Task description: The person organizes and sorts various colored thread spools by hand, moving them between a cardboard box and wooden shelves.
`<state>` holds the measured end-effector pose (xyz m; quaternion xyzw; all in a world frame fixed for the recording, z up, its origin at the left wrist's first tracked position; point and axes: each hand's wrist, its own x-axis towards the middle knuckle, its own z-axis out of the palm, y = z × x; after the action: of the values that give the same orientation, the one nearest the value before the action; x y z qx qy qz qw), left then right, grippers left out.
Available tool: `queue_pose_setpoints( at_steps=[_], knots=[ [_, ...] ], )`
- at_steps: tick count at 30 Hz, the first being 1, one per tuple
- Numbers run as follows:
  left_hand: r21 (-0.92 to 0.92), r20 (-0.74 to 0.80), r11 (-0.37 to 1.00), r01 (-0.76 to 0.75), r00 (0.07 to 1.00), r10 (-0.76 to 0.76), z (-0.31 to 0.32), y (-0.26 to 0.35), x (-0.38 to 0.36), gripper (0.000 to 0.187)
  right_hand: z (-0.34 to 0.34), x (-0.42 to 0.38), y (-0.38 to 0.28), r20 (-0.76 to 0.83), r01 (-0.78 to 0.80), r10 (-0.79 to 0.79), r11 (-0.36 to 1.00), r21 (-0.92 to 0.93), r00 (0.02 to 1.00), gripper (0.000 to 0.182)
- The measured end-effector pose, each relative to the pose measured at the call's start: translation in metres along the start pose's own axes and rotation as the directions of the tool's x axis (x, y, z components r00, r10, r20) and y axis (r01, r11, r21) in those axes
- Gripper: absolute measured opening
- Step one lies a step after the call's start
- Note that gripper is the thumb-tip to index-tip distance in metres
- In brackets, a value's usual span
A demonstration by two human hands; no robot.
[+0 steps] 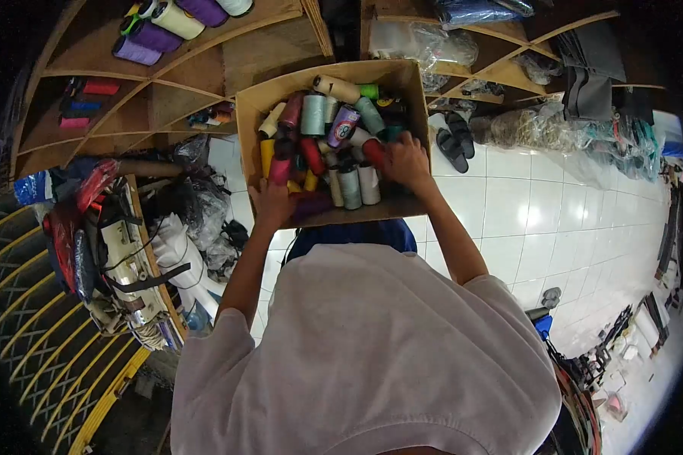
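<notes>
An open cardboard box full of thread spools sits in front of my body. Among the spools are a pale green one, a purple one with a printed label, a beige one and a grey one. My left hand is at the box's near left corner, beside a pink spool; its fingertips are too dark to make out. At the right side, my right hand reaches over the rim, its fingers bent down beside a red spool; their tips are partly hidden.
Wooden shelves with more spools and plastic-wrapped goods stand beyond the box. A sewing machine and bags are at the left. Black sandals lie on the white tiled floor at the right.
</notes>
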<state>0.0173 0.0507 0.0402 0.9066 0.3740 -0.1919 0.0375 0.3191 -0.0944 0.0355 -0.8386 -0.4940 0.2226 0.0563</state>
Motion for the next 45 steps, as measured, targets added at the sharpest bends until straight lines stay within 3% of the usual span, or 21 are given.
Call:
queue_pose_setpoints(
  at_steps=[1,2,4,5,7,8,10,11,18,20,24,30,32,34,35,36,38,40,42,43,45],
  knots=[
    [-0.003,0.24,1.0,0.022,0.971,-0.021,-0.016,-0.004,0.005,0.032,0.012,0.015,0.008,-0.074,-0.03,0.037,0.995,0.094,0.997,0.043],
    [-0.003,0.239,1.0,0.019,0.971,-0.018,-0.018,-0.004,0.007,0.032,0.026,0.025,0.012,-0.076,-0.033,0.04,0.995,0.094,0.996,0.043],
    [-0.201,0.068,0.979,0.02,0.998,-0.006,-0.02,-0.002,0.01,0.027,0.033,0.037,0.009,-0.428,-0.008,0.109,0.973,0.231,0.897,0.025],
    [-0.202,0.063,0.979,0.019,0.998,-0.006,-0.02,0.001,0.013,0.027,0.035,0.04,0.009,-0.432,-0.006,0.107,0.974,0.228,0.895,0.025],
    [-0.529,-0.071,0.841,-0.115,0.993,0.092,-0.016,0.006,0.024,0.02,0.019,0.044,0.002,-0.2,-0.237,0.283,0.945,0.226,0.938,0.021],
    [-0.528,-0.09,0.84,-0.121,0.992,0.087,-0.015,0.009,0.028,0.02,0.01,0.042,0.001,-0.218,-0.226,0.275,0.948,0.224,0.937,0.021],
    [-0.776,-0.268,0.557,-0.297,0.954,0.135,-0.011,0.017,0.022,0.015,-0.002,0.025,0.006,-0.217,-0.088,0.132,0.975,0.204,0.967,0.036],
    [-0.824,-0.171,0.515,-0.237,0.97,0.173,-0.016,0.019,0.018,0.015,0.004,0.022,0.01,-0.244,-0.067,0.113,0.98,0.189,0.963,0.042],
    [-0.954,-0.06,0.276,-0.113,0.979,0.193,0.03,0.017,-0.008,0.019,-0.061,-0.036,-0.062,-0.478,-0.011,0.202,0.928,0.372,0.855,0.044],
    [-0.962,-0.05,0.255,-0.094,0.984,0.174,0.032,0.017,-0.012,0.019,-0.051,-0.035,-0.073,-0.339,-0.204,0.311,0.927,0.315,0.888,0.051],
    [-0.974,-0.121,0.177,-0.141,0.985,0.123,0.036,0.02,-0.008,0.016,-0.061,-0.022,-0.09,-0.163,-0.304,0.348,0.921,0.246,0.923,0.056],
    [-0.981,-0.139,0.108,-0.159,0.976,0.168,0.026,0.02,0.0,0.014,-0.152,-0.047,-0.133,-0.444,-0.019,0.167,0.947,0.32,0.88,0.048],
    [-0.988,-0.129,0.067,-0.142,0.977,0.168,0.028,0.022,-0.004,0.014,-0.168,-0.084,-0.144,-0.749,0.397,0.051,0.823,0.407,0.661,0.056],
    [-0.993,-0.086,0.064,-0.1,0.978,0.192,0.029,0.019,-0.002,0.015,-0.135,-0.093,-0.134,-0.623,0.471,0.095,0.568,0.674,0.776,0.077],
    [-0.988,-0.101,0.093,-0.12,0.976,0.191,0.032,0.018,0.0,0.015,-0.113,-0.093,-0.125,-0.529,0.454,0.095,0.401,0.796,0.843,0.09],
    [-0.983,-0.113,0.12,-0.137,0.976,0.189,0.033,0.018,0.002,0.015,-0.114,-0.094,-0.126,-0.317,0.315,0.076,0.036,0.948,0.945,0.089],
    [-0.986,-0.114,0.096,-0.137,0.971,0.211,0.039,0.013,0.008,0.015,-0.116,-0.097,-0.123,0.055,-0.093,-0.082,-0.568,0.818,0.995,0.088],
    [-0.989,-0.142,0.009,-0.146,0.971,0.195,0.04,0.013,0.008,0.015,-0.129,-0.091,-0.134,0.034,-0.17,-0.211,-0.671,0.721,0.977,0.082],
    [-0.991,-0.122,0.03,-0.13,0.973,0.194,0.034,0.012,0.011,0.014,-0.125,-0.069,-0.135,-0.073,-0.145,-0.365,-0.536,0.832,0.928,0.069],
    [-0.993,-0.106,0.034,-0.113,0.979,0.173,0.032,0.011,0.01,0.014,-0.126,-0.065,-0.142,-0.033,-0.1,-0.312,-0.4,0.911,0.95,0.064],
    [-0.995,-0.087,0.04,-0.094,0.986,0.143,0.023,0.007,0.005,0.013,-0.137,-0.064,-0.151,-0.021,-0.129,-0.348,-0.402,0.907,0.937,0.065]
  ],
)
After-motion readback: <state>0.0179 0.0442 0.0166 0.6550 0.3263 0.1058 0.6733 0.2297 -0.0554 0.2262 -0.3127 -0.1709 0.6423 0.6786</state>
